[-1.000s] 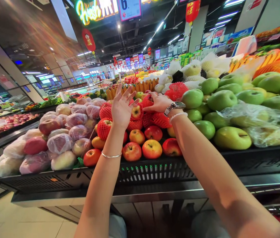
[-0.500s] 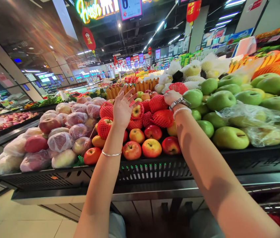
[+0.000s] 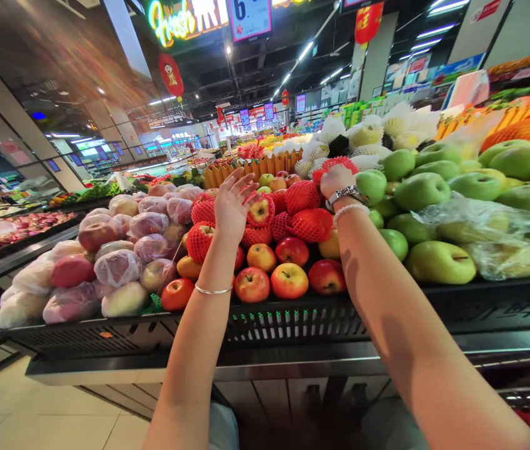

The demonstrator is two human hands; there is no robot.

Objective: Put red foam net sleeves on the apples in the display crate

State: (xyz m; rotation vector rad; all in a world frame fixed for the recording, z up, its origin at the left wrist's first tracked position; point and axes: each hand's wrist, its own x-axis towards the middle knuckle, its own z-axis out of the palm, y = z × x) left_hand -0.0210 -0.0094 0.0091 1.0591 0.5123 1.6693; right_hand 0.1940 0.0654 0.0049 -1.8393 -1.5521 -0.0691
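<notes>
My left hand (image 3: 234, 209) is raised with its fingers spread, holding nothing, just above a heap of red apples (image 3: 260, 212) in red foam nets. My right hand (image 3: 337, 181) sits further right, curled, its fingers hidden, with a red foam net (image 3: 333, 164) just behind it and a green apple (image 3: 370, 186) beside it. A metal watch (image 3: 345, 197) and a beaded bracelet circle that wrist. A thin bangle (image 3: 206, 289) circles my left wrist. Bare red-yellow apples (image 3: 288, 281) lie along the front of the display, below both hands.
A black slatted display crate (image 3: 293, 322) runs across the front. Plastic-wrapped apples (image 3: 118, 267) fill its left side, and large green apples (image 3: 440, 262) fill its right. White-netted pears (image 3: 363, 128) and a low wooden fence (image 3: 255, 165) stand behind. A tiled floor (image 3: 68, 406) lies at lower left.
My right hand has moved right, away from the netted apples and towards the green apples, and its fingers have curled. My left hand has stayed nearly still.
</notes>
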